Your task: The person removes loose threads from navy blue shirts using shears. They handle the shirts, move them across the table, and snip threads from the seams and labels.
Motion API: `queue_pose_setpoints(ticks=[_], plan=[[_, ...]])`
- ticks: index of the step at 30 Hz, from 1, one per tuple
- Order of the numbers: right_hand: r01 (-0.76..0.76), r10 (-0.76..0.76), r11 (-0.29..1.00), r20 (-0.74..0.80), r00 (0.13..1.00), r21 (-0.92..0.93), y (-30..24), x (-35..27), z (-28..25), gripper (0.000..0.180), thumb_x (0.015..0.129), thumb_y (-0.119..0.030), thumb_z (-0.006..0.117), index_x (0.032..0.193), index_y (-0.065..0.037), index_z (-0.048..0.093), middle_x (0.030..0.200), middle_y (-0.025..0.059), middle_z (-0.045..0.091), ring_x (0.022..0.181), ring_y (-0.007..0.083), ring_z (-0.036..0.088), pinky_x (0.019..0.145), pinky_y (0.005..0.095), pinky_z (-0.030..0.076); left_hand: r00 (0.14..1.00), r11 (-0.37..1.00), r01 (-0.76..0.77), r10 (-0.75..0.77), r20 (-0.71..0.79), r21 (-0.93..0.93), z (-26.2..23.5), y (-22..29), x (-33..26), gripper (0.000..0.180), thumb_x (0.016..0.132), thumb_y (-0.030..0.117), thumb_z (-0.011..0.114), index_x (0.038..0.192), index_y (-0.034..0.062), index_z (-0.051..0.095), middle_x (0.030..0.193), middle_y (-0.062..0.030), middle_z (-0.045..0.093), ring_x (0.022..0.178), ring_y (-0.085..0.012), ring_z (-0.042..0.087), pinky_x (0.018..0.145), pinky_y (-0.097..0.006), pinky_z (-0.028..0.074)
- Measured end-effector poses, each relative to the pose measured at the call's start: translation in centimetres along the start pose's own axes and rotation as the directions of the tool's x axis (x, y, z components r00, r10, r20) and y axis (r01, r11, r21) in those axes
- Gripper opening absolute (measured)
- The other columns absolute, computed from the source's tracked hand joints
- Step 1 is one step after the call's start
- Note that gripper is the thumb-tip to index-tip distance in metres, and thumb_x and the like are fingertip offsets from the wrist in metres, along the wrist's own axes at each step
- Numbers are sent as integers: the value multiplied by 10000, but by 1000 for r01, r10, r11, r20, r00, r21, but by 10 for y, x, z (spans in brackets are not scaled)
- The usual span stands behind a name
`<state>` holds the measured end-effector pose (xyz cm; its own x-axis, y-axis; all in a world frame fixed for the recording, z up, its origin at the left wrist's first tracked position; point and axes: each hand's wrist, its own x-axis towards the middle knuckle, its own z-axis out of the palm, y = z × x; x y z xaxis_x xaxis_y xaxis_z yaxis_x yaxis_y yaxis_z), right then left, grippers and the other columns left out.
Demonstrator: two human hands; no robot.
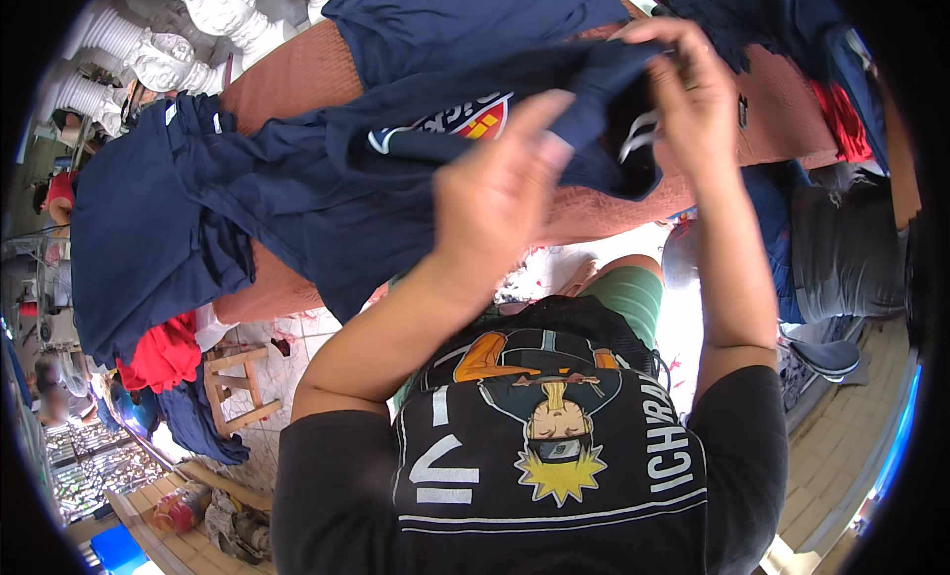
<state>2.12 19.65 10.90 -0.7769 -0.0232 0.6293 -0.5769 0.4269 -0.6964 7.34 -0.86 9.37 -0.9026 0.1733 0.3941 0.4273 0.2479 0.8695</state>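
My R hand (698,105) is clamping the edge of 1 navy garment (406,164) btwn thumb & fingers. My L hand (495,194) is showing blurred in front of same; can't tell if it's gripping. Garment is extending L over reddish-brown table cover (287,75), w/ 1 navy cloth pile (139,229) lying at L end.

I see a cloth-covered, reddish-brown desk (297,75), a wooden stool (236,381) left, and pale, brightly lit floor (309,328) below.
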Motion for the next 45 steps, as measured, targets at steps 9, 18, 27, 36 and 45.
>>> queue_pose_setpoints(ticks=[9,18,27,36,45], plan=[[-31,453,754,486,748,-656,0,28,-120,312,801,76,540,1088,12,643,981,163,686,936,245,654,841,308,464,371,984,-175,91,924,-27,39,-49,-45,326,895,255,618,1181,100,635,1175,-108,646,1132,-297,585,952,-412,462],[-194,349,910,423,836,-367,40,-10,38,324,821,-175,722,1128,-89,668,782,118,656,712,201,637,677,337,499,968,817,-81,202,-152,571,-63,-87,9,216,841,206,683,994,55,658,979,-100,645,988,-293,588,891,-384,453],[-158,156,940,-32,987,-302,29,2,17,181,852,-134,701,1022,-74,684,795,78,677,703,108,616,667,254,483,942,940,-36,146,-304,340,-67,-65,6,196,817,58,677,1004,32,623,837,-89,604,658,-145,598,625,-269,502],[-248,314,754,3,949,-609,85,-30,-6,277,864,-147,660,1140,-131,666,936,103,700,857,215,676,758,311,504,902,856,-405,317,294,322,-6,-85,-64,284,753,176,743,1006,63,683,1260,-130,556,1081,-290,566,915,-398,443],[-104,158,947,161,974,-304,21,-28,44,174,861,-97,668,1030,-66,691,958,93,690,859,188,674,773,282,508,969,819,-185,245,-40,543,-81,-90,-10,266,749,126,751,1008,108,693,1104,-19,606,963,-234,563,844,-346,458]])
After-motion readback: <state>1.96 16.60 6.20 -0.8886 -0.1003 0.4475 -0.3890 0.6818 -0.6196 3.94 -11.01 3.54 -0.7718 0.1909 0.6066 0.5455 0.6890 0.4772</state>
